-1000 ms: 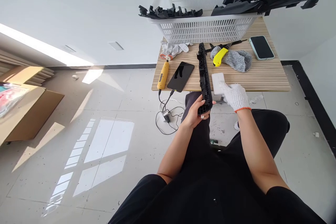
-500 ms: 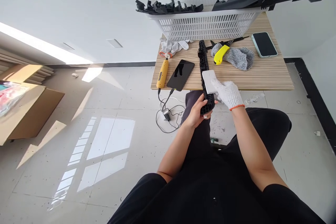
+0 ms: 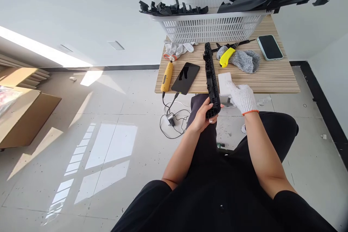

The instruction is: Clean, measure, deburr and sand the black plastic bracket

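My bare left hand (image 3: 203,115) is wrapped round the near end of a long black ribbed plastic part (image 3: 211,76), whose far end reaches over the table. In my right hand (image 3: 243,97), which wears a white knitted glove with an orange cuff, is a white rectangular sponge-like block (image 3: 224,82). The block is apart from the plastic part, just to its right. Beyond the block lies a yellow-handled cutter (image 3: 227,57), resting on a grey knitted glove or sock (image 3: 247,61). Part of my right fingers is hidden behind the block and glove.
A white plastic basket (image 3: 214,29) holding several black plastic parts stands at the back of the wooden table (image 3: 272,83). Left are a yellow corded tool (image 3: 166,77), a dark phone (image 3: 186,78) and white gloves (image 3: 178,48). Another phone (image 3: 270,47) lies right. Cables (image 3: 174,130) trail on the floor.
My right hand has moved the white block off the black plastic part, a little to the right. My left hand still holds the part; the view has shifted slightly.
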Available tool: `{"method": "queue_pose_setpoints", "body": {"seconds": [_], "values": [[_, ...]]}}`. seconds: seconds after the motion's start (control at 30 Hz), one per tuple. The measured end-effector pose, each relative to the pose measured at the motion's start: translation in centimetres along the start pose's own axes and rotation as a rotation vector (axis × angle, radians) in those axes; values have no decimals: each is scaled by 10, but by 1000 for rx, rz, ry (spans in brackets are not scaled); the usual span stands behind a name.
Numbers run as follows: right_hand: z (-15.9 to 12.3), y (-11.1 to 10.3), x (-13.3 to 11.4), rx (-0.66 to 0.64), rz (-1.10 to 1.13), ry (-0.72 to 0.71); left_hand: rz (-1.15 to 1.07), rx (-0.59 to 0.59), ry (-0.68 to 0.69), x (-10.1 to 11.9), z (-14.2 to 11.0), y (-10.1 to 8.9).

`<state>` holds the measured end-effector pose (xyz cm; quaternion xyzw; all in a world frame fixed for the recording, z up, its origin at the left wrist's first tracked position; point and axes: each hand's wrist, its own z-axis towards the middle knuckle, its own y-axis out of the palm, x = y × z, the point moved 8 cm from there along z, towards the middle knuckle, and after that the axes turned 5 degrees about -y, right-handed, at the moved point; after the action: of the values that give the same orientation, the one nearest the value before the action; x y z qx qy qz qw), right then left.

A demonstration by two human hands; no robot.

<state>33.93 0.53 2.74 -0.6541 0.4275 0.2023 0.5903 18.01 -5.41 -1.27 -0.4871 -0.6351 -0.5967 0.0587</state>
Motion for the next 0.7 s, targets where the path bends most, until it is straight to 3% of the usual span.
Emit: {"method": "queue_pose_setpoints", "body": {"seconds": [0.1,0.27,0.6,0.7], "values": [[0,11,-7,4,143,-6,12,-4,-3,-1,1,-1],[0,27,-14,-104,-6,-53,-1,-4,9,-3,2,-3],[0,-10,10,-5,-141,-23,-21,-11,-5,-2,-1,-3],[-4,-8,9,-9,52,42,-15,-17,-5,-1,-1,-3]]}}
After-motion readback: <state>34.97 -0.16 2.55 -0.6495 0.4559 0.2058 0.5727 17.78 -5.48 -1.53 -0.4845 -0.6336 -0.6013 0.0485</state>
